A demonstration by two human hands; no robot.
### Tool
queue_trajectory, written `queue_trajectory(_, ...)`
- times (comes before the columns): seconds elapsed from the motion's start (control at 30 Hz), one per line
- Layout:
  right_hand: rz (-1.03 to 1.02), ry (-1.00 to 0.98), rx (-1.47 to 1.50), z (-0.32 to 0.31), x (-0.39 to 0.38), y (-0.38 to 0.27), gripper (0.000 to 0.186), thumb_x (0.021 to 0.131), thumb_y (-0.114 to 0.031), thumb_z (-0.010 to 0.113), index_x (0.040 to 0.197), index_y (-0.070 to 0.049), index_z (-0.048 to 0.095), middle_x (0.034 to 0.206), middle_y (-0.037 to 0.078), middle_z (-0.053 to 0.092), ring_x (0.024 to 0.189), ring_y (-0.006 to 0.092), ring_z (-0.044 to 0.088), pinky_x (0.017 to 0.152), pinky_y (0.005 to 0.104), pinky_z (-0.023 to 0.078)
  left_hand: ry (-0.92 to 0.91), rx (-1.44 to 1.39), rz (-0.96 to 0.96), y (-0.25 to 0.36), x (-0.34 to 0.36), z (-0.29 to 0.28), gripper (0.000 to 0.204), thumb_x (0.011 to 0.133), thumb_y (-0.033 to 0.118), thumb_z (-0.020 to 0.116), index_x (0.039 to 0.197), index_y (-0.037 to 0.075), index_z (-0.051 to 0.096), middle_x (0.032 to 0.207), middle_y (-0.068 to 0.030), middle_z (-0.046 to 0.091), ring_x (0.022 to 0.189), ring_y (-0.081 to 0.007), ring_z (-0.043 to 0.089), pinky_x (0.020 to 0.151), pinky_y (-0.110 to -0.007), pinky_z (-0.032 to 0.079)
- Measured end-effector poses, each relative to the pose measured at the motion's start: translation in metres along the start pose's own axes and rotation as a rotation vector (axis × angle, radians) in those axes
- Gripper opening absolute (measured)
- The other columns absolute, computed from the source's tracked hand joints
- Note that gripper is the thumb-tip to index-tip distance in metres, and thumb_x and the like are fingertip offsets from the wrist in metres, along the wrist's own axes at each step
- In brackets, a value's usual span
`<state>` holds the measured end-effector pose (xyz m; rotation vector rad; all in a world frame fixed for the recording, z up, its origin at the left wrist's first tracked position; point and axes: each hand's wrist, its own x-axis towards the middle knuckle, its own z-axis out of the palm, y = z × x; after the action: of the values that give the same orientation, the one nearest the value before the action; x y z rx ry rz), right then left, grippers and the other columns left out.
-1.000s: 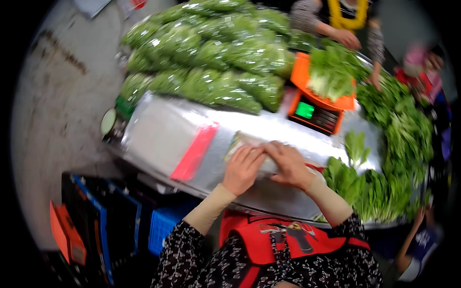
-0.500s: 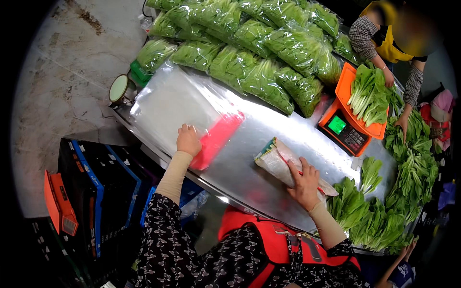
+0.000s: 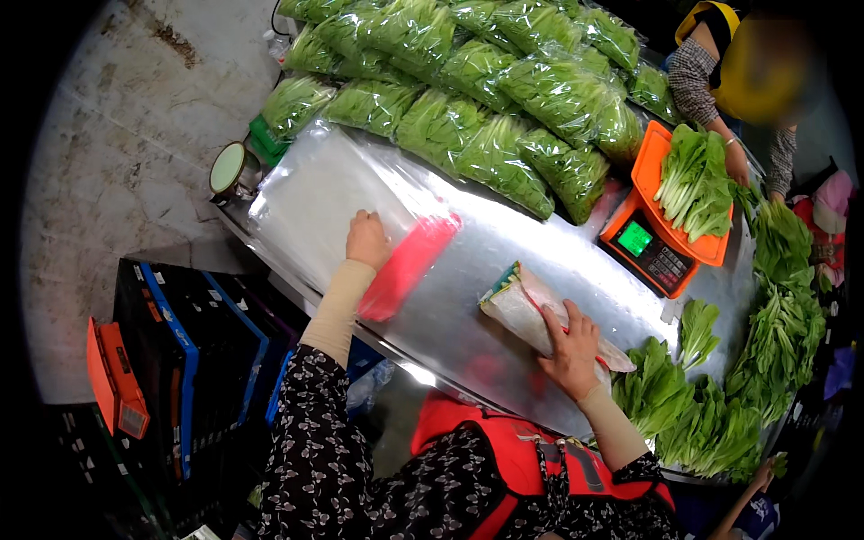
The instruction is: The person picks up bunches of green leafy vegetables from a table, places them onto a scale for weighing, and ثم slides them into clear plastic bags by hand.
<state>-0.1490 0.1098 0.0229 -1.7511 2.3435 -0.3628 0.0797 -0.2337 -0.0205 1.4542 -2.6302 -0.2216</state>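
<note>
My left hand (image 3: 367,236) is at the stack of clear plastic bags (image 3: 301,211), fingers curled onto the top bag beside a bright pink band (image 3: 412,264). My right hand (image 3: 571,349) lies with spread fingers on a folded, pale bundle (image 3: 519,310) with red edging, near the middle of the steel table (image 3: 454,346). Loose leafy greens (image 3: 650,396) lie just right of that bundle. An orange scale (image 3: 645,247) with a lit green display carries a bunch of greens (image 3: 693,184).
Bagged greens (image 3: 468,81) are heaped along the back. A co-worker (image 3: 697,76) in yellow works at upper right; another person's hand (image 3: 765,472) shows at lower right. Black crates (image 3: 153,351) stand at lower left, a round dial (image 3: 228,168) at the left corner.
My left hand has left the pale bundle for the plastic bags and moved slightly up along them. My right hand stays on the bundle. The view has shifted; the co-worker's arms moved.
</note>
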Motion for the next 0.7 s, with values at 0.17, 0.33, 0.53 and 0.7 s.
queue_trajectory(0.17, 0.035, -0.008, -0.031, -0.002, -0.003, -0.001, 0.099, 0.054, -0.024, 0.083, 0.142, -0.024, 0.037, 0.136, 0.019, 0.040, 0.110, 0.0361, 0.045, 0.090, 0.0484, 0.036, 0.121, 0.435, 0.119, -0.050, -0.005, 0.085, 0.018, 0.075, 0.020, 0.068, 0.084, 0.005, 0.063, 0.096, -0.0123, 0.060, 0.097, -0.0290, 0.057, 0.084, -0.039, 0.049)
queue_trajectory(0.33, -0.011, 0.011, -0.024, 0.002, -0.009, 0.012, 0.099, 0.057, -0.027, 0.082, 0.144, -0.026, 0.034, 0.135, 0.019, 0.040, 0.107, 0.0349, 0.047, 0.088, 0.0462, 0.037, 0.130, 0.196, 0.021, -0.001, 0.001, 0.040, 0.005, 0.079, 0.007, 0.059, 0.082, 0.003, 0.061, 0.097, -0.0162, 0.058, 0.093, -0.0346, 0.057, 0.081, -0.040, 0.050)
queue_trajectory(0.53, 0.000, 0.082, 0.007, 0.001, -0.014, 0.010, 0.097, 0.058, -0.025, 0.081, 0.143, -0.026, 0.035, 0.134, 0.019, 0.041, 0.103, 0.0332, 0.049, 0.085, 0.0438, 0.038, 0.086, 0.159, 0.025, -0.033, 0.019, 0.030, 0.010, 0.078, 0.009, 0.064, 0.079, -0.001, 0.063, 0.087, -0.0176, 0.064, 0.090, -0.0332, 0.062, 0.076, -0.041, 0.050)
queue_trajectory(0.7, -0.007, 0.095, 0.042, 0.007, -0.013, 0.016, 0.091, 0.059, -0.019, 0.077, 0.141, -0.025, 0.039, 0.131, 0.016, 0.043, 0.101, 0.0331, 0.050, 0.083, 0.0430, 0.039, 0.158, -0.208, 0.020, 0.001, 0.027, -0.069, 0.012, 0.077, 0.009, 0.068, 0.073, -0.002, 0.064, 0.068, -0.0149, 0.064, 0.065, -0.0280, 0.063, 0.061, -0.037, 0.049)
